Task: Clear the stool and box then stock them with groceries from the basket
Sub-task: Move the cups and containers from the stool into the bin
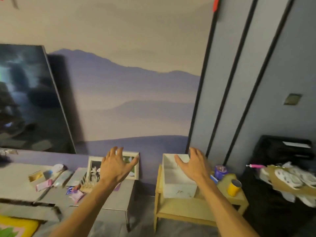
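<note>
Both forearms are reaching forward from the bottom edge of the view, palms down and fingers spread wide, neither one holding or touching anything. The left hand (pixel 116 165) is hovering over the right end of the grey cabinet (pixel 118 199), in front of a white picture frame (pixel 135 168) that is leaning against the wall at the cabinet's back right corner. The right hand (pixel 194 165) is hanging above the white box (pixel 177 183), over its far right corner, with the thumb stretched inward.

The box is sitting open on the left part of the pale wooden stool (pixel 186 206), and its inside is looking bare. On the stool's right side a yellow cup (pixel 234 187) is standing near the front edge, with a purple tub (pixel 221 171) behind it at the back edge, just beside the box.

Small packets (pixel 75 194) are lying scattered along the cabinet's middle and left. Further left, a dark screen (pixel 32 100) is leaning against the wall.
</note>
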A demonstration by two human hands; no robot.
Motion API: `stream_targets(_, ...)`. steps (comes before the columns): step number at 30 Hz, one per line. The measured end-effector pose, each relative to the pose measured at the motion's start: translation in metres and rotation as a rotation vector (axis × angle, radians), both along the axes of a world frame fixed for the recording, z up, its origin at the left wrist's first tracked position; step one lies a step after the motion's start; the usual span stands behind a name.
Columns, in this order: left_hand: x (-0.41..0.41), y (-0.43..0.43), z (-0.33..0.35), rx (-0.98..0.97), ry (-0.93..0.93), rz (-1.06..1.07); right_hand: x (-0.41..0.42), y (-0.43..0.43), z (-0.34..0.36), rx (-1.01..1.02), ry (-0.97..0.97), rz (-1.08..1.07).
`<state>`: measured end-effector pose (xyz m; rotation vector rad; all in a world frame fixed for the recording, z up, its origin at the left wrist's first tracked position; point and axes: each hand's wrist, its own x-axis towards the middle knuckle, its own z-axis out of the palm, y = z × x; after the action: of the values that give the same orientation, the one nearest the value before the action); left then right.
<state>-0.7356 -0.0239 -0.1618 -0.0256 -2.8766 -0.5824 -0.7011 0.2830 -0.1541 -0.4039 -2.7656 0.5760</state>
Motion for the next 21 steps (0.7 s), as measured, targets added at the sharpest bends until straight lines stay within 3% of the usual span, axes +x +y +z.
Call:
stream_targets(12,-0.037,0.265,-0.028,-0.008,-0.022,-0.234,0.024,0.229,-0.021,0.008,-0.071,-0.219)
stream_targets(21,-0.074,0.372,-0.075,-0.056,-0.164,-0.268,-0.003,0.313,-0.063,-0.046,-0.166,-0.218)
